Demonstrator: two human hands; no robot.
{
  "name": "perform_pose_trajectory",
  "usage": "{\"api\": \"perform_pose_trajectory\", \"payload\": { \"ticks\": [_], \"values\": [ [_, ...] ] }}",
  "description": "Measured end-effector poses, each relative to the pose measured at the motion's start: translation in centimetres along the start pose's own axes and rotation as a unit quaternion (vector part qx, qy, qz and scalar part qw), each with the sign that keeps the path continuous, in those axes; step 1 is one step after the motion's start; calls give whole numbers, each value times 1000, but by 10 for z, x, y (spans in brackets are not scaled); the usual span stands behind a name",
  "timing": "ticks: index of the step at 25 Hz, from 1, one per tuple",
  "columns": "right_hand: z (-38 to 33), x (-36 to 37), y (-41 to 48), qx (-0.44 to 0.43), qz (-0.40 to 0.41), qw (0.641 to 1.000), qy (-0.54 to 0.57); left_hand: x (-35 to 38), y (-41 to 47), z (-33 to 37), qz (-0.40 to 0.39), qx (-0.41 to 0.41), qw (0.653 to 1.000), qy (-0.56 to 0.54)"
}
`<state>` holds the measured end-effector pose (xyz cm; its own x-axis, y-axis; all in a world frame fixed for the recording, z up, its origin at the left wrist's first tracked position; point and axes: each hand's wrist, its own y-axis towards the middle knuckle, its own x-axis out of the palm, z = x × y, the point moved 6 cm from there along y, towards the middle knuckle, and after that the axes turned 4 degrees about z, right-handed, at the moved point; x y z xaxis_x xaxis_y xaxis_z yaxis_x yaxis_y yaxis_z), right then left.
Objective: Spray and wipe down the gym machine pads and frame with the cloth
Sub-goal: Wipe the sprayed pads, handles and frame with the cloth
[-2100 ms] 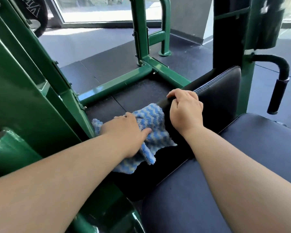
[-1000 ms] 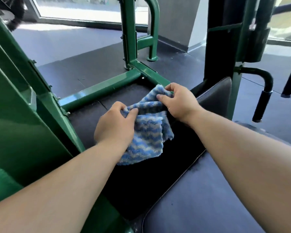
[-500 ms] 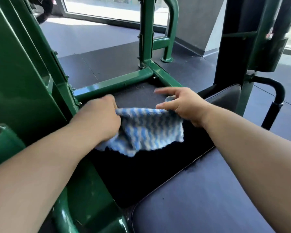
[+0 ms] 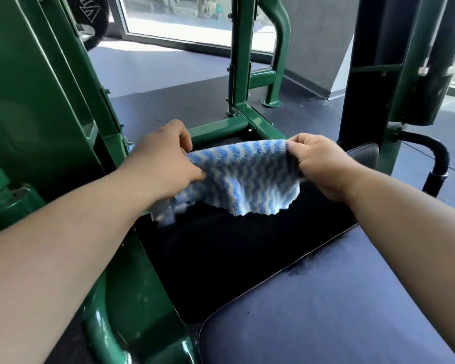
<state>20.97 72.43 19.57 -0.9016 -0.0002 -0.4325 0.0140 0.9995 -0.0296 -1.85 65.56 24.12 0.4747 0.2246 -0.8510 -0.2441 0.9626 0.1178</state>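
Above the dark seat pad [image 4: 352, 298], left hand [image 4: 160, 161] and right hand [image 4: 323, 166] pinch the striped cloth's [image 4: 244, 179] top corners (soft, light, limp; best held there).

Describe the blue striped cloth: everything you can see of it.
The cloth is a small fluffy rag, microfibre by its look, with wavy blue and white stripes and a scalloped lower edge. It is held spread out by its top edge: the left hand pinches one end and the right hand grips the other. The rest hangs slack over the black pad. Its lower left corner is blurred, so I cannot tell whether it touches the pad.
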Motion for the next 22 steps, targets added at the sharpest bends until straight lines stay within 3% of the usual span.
{"api": "perform_pose_trajectory", "payload": {
  "ticks": [2, 5, 6, 9, 12, 14, 17, 19, 22],
  "values": [
    [1, -6, -2, 15, -36, 999, 33, -4, 5, -1, 33, -21, 999, -34],
    [-4, -7, -10, 38, -172, 978, 113, 1, 13, -15, 65, -99, 971, -206],
    [-7, -11, -12, 33, -190, 977, 87, 6, 16, -20, 61, -125, 957, -255],
    [-14, -30, 0, -24, -103, 988, -116, 24, 22, -30, 45, -203, 913, -352],
    [-15, -42, 11, -56, -8, 980, -192, 29, 24, -31, 88, -241, 871, -418],
    [-11, -43, 12, -30, 25, 990, -134, 23, 24, -27, 139, -223, 866, -426],
    [-5, -16, 4, 72, 7, 994, 81, 23, 20, -3, 138, -158, 900, -382],
    [-8, 15, -7, 149, -64, 964, 210, 30, 16, 22, 89, -85, 918, -377],
    [-21, 40, -17, 178, -185, 914, 315, 42, 10, 45, 32, -19, 927, -372]
  ]
}}
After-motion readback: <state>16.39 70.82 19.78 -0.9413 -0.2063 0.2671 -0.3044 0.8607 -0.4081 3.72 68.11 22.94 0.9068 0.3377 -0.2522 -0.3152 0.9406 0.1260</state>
